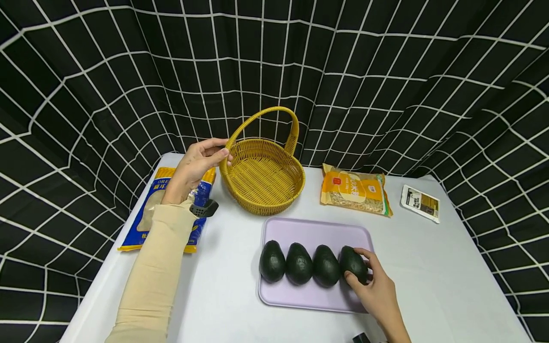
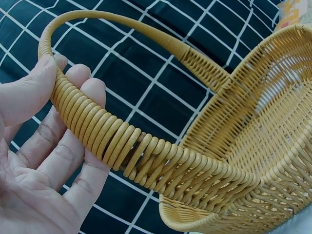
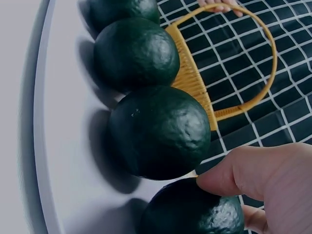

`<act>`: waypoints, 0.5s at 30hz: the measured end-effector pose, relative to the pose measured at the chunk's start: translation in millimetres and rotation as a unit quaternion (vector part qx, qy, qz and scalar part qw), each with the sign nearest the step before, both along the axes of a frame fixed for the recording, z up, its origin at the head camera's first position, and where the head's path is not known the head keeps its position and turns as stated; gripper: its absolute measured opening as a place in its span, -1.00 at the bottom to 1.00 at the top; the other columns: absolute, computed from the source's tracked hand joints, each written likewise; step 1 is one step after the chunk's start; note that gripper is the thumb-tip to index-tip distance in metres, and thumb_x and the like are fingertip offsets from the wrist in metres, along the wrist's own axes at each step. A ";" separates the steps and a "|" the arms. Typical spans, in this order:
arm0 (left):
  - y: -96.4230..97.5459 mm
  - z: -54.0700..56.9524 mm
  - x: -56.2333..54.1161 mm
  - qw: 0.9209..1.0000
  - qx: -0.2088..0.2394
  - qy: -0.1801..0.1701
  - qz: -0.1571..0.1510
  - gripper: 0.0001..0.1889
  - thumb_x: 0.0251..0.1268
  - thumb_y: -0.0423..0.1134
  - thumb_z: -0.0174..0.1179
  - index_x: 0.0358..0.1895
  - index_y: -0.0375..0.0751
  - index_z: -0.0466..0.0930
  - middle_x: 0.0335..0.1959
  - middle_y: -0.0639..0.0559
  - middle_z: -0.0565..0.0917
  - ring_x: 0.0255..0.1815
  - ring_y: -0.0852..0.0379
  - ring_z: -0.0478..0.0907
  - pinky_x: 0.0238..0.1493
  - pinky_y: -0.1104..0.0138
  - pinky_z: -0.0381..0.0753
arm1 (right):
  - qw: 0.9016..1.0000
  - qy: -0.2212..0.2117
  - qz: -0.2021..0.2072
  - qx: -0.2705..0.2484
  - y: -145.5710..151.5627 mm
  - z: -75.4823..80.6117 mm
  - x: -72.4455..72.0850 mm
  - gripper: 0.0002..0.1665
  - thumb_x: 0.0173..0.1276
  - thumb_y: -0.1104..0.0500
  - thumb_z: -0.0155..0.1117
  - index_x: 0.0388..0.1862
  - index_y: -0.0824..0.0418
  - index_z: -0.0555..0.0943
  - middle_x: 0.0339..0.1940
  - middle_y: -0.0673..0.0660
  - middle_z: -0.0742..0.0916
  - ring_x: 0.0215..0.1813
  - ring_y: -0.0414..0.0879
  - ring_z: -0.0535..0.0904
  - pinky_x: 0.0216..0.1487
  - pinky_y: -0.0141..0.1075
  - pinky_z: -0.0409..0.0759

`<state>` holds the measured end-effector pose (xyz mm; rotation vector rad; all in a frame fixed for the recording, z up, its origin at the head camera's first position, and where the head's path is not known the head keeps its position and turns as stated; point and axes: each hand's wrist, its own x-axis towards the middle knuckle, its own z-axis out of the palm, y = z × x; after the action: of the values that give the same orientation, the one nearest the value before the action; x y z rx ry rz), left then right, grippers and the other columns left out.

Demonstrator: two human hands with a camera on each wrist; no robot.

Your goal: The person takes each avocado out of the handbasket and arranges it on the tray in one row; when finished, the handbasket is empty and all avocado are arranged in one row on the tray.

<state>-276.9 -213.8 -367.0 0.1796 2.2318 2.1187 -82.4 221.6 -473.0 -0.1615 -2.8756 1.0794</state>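
Observation:
My left hand (image 1: 195, 164) holds the handle (image 2: 85, 119) of a yellow wicker basket (image 1: 263, 208), thumb on one side and fingers on the other. Inside, the woven bottom shows bare. Several dark green avocados stand in a row on a lilac tray (image 1: 317, 231). With thumb and fingers spread around it, my right hand (image 1: 379, 290) grips the rightmost avocado (image 1: 351, 262), which is partly cut off in the right wrist view. Its neighbour (image 3: 161, 131) stands beside my right thumb, untouched.
Under my left forearm lies a blue and yellow food bag (image 1: 146, 209). Behind the tray is an orange bag of grain (image 1: 353, 190), with a small white packet (image 1: 420, 203) farther right. A black grid curtain (image 1: 266, 52) rises behind the white table (image 1: 227, 286).

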 end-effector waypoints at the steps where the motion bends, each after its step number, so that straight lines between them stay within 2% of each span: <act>1: 0.1 0.1 -0.1 1.000 0.002 0.000 0.000 -0.60 0.49 -0.23 0.18 0.32 -0.23 0.53 -0.26 0.12 0.75 -0.18 0.19 0.71 0.09 0.42 0.66 | 1.000 0.006 -0.001 0.004 -0.3 -0.7 0.1 -0.30 0.21 0.10 0.48 0.34 -0.02 0.48 0.06 0.39 0.72 -0.17 0.12 0.72 -0.23 -0.13 0.59; 4: 0.6 0.4 0.0 1.000 0.003 0.001 0.000 -0.60 0.49 -0.23 0.18 0.31 -0.23 0.53 -0.26 0.12 0.75 -0.18 0.19 0.71 0.08 0.43 0.66 | 0.999 0.027 0.001 0.019 -1.6 -1.6 0.7 -0.30 0.16 0.13 0.50 0.31 0.01 0.50 0.00 0.34 0.74 -0.24 0.03 0.68 -0.26 -0.18 0.56; 8: 1.4 0.6 -0.3 1.000 0.004 0.004 0.000 -0.60 0.49 -0.23 0.19 0.31 -0.24 0.54 -0.25 0.11 0.75 -0.18 0.18 0.71 0.08 0.41 0.66 | 0.998 0.049 0.009 0.037 -2.6 -2.4 0.4 -0.30 0.13 0.15 0.50 0.29 0.04 0.52 -0.13 0.23 0.73 -0.38 -0.14 0.51 -0.36 -0.31 0.45; 11: 1.1 0.5 -0.2 1.000 0.004 0.004 0.002 -0.60 0.49 -0.23 0.18 0.31 -0.24 0.54 -0.25 0.10 0.75 -0.18 0.18 0.72 0.07 0.40 0.67 | 0.997 0.059 0.017 0.046 -2.6 -2.1 0.2 -0.29 0.12 0.14 0.49 0.29 0.05 0.51 -0.18 0.19 0.70 -0.41 -0.15 0.42 -0.39 -0.33 0.38; 15: 1.1 0.3 0.0 1.000 0.003 -0.001 0.002 -0.60 0.50 -0.24 0.18 0.31 -0.24 0.53 -0.25 0.11 0.75 -0.18 0.19 0.72 0.08 0.40 0.68 | 0.996 0.065 0.028 0.052 -2.2 -2.0 0.7 -0.29 0.14 0.14 0.49 0.30 0.08 0.49 -0.13 0.24 0.71 -0.32 -0.08 0.49 -0.34 -0.26 0.43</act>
<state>-276.9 -212.7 -366.6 0.1743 2.2279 2.1262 -81.7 219.4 -475.0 -0.0060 -2.8254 0.9105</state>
